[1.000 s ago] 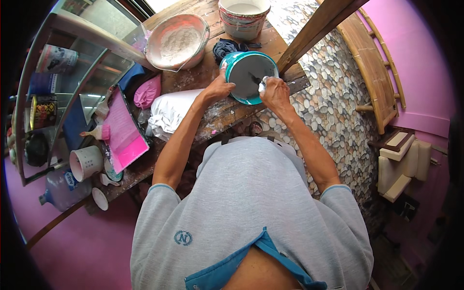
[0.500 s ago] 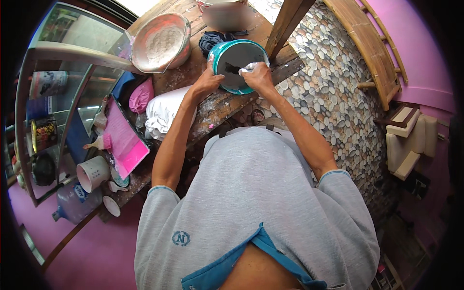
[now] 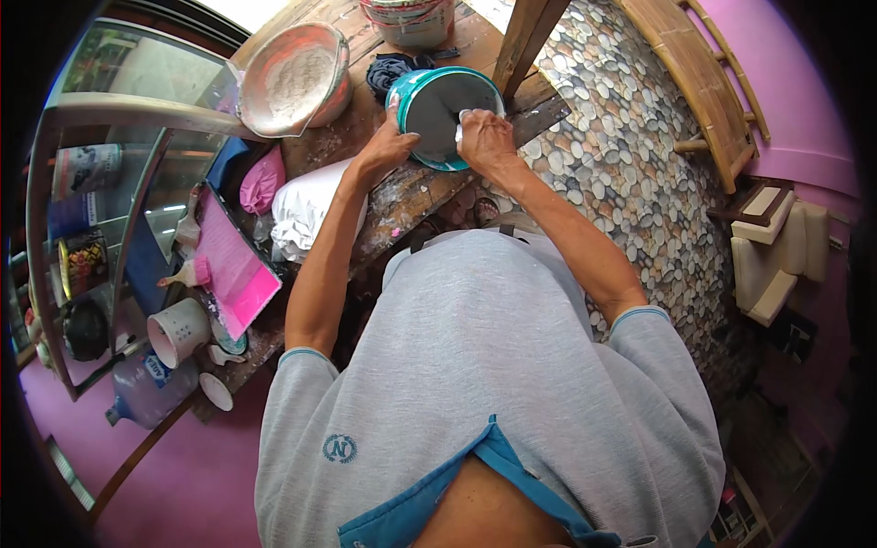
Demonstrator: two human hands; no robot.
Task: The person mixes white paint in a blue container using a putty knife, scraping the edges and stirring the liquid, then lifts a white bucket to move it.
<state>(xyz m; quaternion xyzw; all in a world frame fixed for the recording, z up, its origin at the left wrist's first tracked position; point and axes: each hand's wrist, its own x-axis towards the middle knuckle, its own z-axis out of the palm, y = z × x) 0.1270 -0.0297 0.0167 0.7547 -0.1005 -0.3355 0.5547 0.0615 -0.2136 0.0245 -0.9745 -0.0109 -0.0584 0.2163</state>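
Note:
A teal bucket (image 3: 448, 166) with a smooth grey inside stands tilted toward me on the wooden table's near edge. My left hand (image 3: 391, 146) grips its left side, fingers outside and thumb over the rim. Over the bucket's right part, my right hand (image 3: 491, 142) is closed, knuckles up, and reaches past the rim. A bit of something white shows at its fingers; the hand hides the rest, so its kind cannot be made out. Just behind the bucket lies a bunched dark cloth (image 3: 388, 75).
On the wooden table (image 3: 429, 199) stand a bucket of pale powder (image 3: 297, 87), another stained bucket (image 3: 411, 23), a white bag (image 3: 306, 215), and a pink paint tray (image 3: 233, 260) with brushes. A wooden post (image 3: 528, 46) rises beside the teal bucket. A bamboo bench (image 3: 681, 73) stands right.
My right hand has shifted, its knuckles turning upward. The dark streak inside the bucket no longer shows. My left hand keeps its hold on the bucket. The view has shifted slightly.

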